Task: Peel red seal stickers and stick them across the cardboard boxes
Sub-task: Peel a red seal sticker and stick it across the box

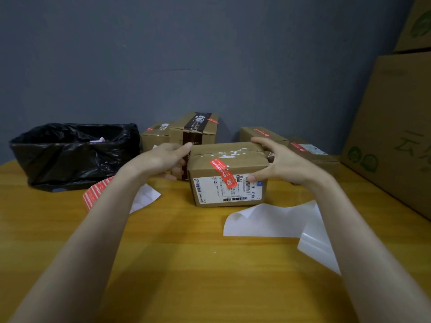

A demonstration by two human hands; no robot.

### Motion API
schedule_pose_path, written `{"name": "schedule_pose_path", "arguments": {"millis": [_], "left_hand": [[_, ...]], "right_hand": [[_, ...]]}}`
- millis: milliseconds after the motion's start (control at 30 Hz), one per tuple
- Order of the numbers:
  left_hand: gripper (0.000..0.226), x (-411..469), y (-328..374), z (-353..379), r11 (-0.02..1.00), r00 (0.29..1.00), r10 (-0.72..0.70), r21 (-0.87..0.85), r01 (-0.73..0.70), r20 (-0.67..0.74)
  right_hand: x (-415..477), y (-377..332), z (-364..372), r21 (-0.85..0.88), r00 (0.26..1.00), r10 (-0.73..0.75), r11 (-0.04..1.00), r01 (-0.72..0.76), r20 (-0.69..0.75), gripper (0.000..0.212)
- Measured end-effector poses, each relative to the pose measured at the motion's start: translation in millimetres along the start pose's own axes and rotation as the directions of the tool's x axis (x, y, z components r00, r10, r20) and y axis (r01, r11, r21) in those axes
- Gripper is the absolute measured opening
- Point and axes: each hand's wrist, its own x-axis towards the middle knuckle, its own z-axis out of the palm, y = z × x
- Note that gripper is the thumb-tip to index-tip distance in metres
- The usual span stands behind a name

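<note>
1. The cardboard box (227, 159) stands on the table (186, 264), straight ahead of me, between my two hands.
2. A red seal sticker (222, 173) runs diagonally from the box's top face, over the front edge, onto the white shipping label (229, 192) on the front face.
3. My left hand (163, 159) grips the box's left side: one finger reaches to the top left corner, and the others curl against the side wall.
4. My right hand (277, 162) clamps the right end: the fingers hook over the rear top edge and the thumb presses on the front face at the label.
5. Both forearms are bare, extended forward and converging on the box.
6. A sheet of red stickers (95, 192) lies under my left forearm.
7. White backing paper (268, 220) lies in front of the box, to its right.
8. A bin lined with a black bag (70, 155) stands at far left.
9. Smaller boxes (196, 129) line the wall behind, several with red stickers.
10. Large cartons (391, 136) are stacked at right.
</note>
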Motion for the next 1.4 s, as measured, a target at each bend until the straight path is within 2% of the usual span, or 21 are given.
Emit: {"name": "schedule_pose_path", "arguments": {"millis": [100, 267, 400, 467, 567, 633, 800, 1000, 1300, 1400], "left_hand": [[0.052, -1.3, 3.5, 6.0, 0.997, 0.997, 0.021, 0.07, -0.026, 0.071], [0.055, -1.0, 4.9, 12.7, 0.995, 0.999, 0.044, 0.093, -0.047, 0.028], [0.049, 1.2, 4.4, 16.0, 0.988, 0.997, 0.07, 0.139, -0.071, 0.014], [0.045, 2.8, 4.0, 16.6, 0.981, 0.996, 0.091, 0.171, -0.093, 0.019], [0.041, 6.7, 2.0, 16.9, 0.974, 0.993, 0.117, 0.197, -0.115, 0.001], [0.041, 8.7, 0.2, 18.0, 0.97, 0.991, 0.134, 0.204, -0.13, -0.005], [0.038, 13.0, -1.1, 23.1, 0.964, 0.982, 0.186, 0.2, -0.174, -0.042], [0.041, 14.4, -2.5, 27.0, 0.963, 0.981, 0.189, 0.204, -0.175, -0.051], [0.04, 16.5, 1.1, 33.0, 0.977, 0.983, 0.182, 0.121, -0.176, -0.038], [0.04, 16.1, 1.7, 33.0, 0.977, 0.983, 0.183, 0.117, -0.178, -0.033]], "right_hand": [[2.4, 5.4, 4.8, 0.05, 0.999, 0.037, 0.998, -0.037, -0.007, 0.091], [4.5, 8.8, 9.9, 0.058, 0.997, 0.073, 0.996, -0.073, 0.006, 0.085], [1.3, 2.4, 7.9, -0.004, 0.997, 0.07, 0.998, -0.069, 0.045, 0.085], [0.2, -4.2, 8.5, -0.055, 0.999, 0.029, 0.998, -0.031, -0.042, 0.076], [1.7, -19.0, 12.4, -0.127, 0.948, -0.141, 0.986, 0.109, -0.286, 0.046], [4.7, -29.6, 18.5, -0.155, 0.92, -0.231, 0.97, 0.19, -0.316, 0.028], [17.7, -43.0, 43.1, -0.209, 0.93, -0.314, 0.939, 0.274, -0.189, 0.014], [32.8, -40.9, 44.4, -0.26, 0.965, -0.252, 0.939, 0.225, -0.077, 0.014], [49.0, -44.4, 39.7, -0.244, 0.965, -0.241, 0.934, 0.26, 0.105, 0.018], [52.1, -47.0, 37.5, -0.249, 0.961, -0.229, 0.932, 0.263, 0.157, 0.013]]}}
